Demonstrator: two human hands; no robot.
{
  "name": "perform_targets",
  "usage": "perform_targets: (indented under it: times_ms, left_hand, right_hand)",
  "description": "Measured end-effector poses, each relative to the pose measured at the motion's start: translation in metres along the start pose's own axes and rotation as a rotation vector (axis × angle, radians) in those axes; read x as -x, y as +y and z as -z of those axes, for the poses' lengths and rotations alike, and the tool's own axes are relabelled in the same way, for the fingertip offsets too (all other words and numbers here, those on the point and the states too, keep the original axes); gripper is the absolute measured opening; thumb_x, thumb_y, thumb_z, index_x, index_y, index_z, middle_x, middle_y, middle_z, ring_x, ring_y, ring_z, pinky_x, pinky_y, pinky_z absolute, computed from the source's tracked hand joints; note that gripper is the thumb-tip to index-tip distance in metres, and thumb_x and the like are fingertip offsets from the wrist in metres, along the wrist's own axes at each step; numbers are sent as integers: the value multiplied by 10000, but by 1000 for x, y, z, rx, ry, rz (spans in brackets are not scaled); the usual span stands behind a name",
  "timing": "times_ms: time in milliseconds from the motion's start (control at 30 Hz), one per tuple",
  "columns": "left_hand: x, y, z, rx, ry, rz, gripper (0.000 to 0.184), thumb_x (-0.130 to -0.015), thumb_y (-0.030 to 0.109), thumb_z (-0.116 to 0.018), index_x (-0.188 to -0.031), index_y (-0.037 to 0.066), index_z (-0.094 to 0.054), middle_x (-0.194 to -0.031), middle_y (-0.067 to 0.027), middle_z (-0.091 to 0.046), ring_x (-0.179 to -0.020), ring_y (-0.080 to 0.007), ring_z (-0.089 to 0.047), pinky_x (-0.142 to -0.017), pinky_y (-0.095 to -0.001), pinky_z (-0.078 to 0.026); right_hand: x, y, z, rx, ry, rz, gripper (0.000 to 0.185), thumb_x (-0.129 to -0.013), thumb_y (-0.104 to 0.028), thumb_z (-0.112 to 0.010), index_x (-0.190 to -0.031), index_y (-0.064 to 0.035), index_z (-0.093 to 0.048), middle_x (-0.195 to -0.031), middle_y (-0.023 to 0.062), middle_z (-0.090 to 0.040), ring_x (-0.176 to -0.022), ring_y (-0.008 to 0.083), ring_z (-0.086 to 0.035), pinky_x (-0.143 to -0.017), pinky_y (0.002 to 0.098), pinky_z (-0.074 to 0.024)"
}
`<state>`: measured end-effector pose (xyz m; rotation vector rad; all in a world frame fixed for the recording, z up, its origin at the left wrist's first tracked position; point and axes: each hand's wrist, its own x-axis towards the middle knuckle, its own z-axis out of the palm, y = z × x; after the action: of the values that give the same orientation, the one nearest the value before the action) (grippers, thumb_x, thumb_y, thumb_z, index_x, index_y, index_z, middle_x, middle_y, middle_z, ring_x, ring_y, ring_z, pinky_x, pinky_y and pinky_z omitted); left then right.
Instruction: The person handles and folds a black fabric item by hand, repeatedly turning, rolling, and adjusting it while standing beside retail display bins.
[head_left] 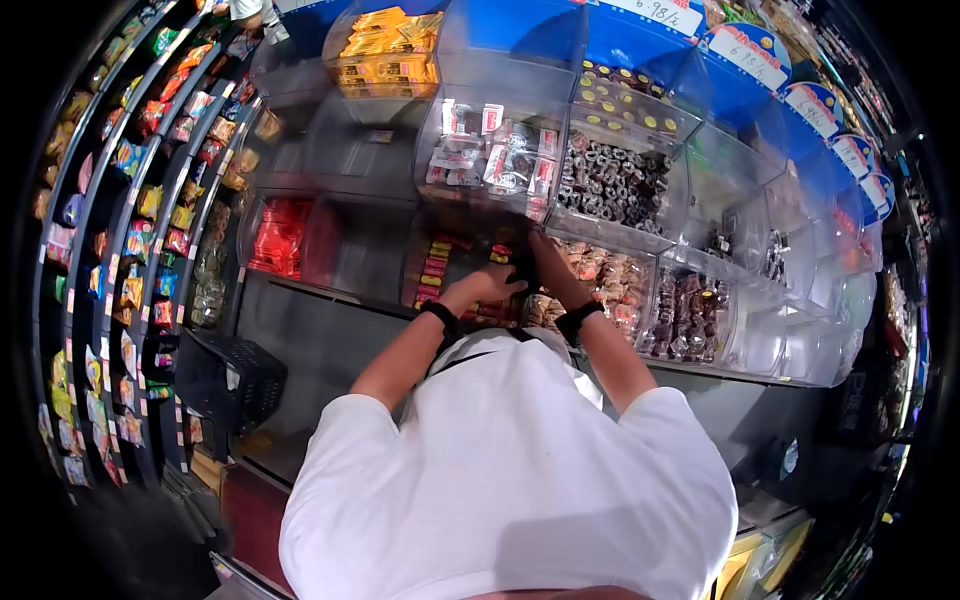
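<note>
My left hand (pixel 490 286) reaches over a clear bin with small red-and-yellow wrapped packets (pixel 434 268). Its thumb and fingers are apart, and I make out nothing between them. Close to its right, my right hand (pixel 552 266) points away from me at the bin's right side, fingers stretched out along the dark interior. Whether its fingertips touch the bin wall is unclear. Black bands circle both wrists. Beside my right forearm lies a bin of brownish wrapped snacks (pixel 612 290). Behind the hands stands a bin of white-and-red packets (pixel 500 155).
Further bins hold orange packets (pixel 390 50), red packets (pixel 280 238) and dark ring-shaped sweets (pixel 612 185). Price signs (pixel 748 52) line the back. A dark basket (pixel 232 380) stands at the left, near shelves of bagged snacks (pixel 140 240).
</note>
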<state>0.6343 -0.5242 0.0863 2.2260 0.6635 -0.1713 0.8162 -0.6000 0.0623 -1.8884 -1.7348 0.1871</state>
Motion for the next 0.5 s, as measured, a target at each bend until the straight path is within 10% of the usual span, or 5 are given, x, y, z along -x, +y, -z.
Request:
perform_targets:
  times_ms: [233, 433, 500]
  left_hand:
    - [31, -15, 14, 46, -416, 187, 723, -891, 650, -550, -1302, 58, -590, -1272, -185, -628, -1152, -337, -590, -976, -363, -454]
    - [32, -57, -46, 259, -297, -58, 783, -806, 662, -629, -1307, 63, -578, -1239, -198, -641, -1109, -327, -618, -962, -380, -458]
    - [33, -2, 7, 65, -558, 170, 715, -789, 608, -656, -1221, 39, -628, -1139, -201, -681, -1016, -319, -646, -905, -376, -480]
  right_hand:
    - [49, -30, 31, -439, -357, 114, 269, -860, -59, -512, -1124, -22, -551, -1049, 244, -630, -1049, 426, -596, -850, 453, -486]
    - [54, -29, 17, -264, -410, 166, 349, -857, -1, -505, -1203, -34, -538, -1068, 238, -640, -1021, 413, -610, -838, 457, -498]
    - [51, -47, 35, -390, -399, -49, 274, -750, 10, -636, -997, -25, -524, -920, 226, -621, -909, 440, -609, -755, 469, -485]
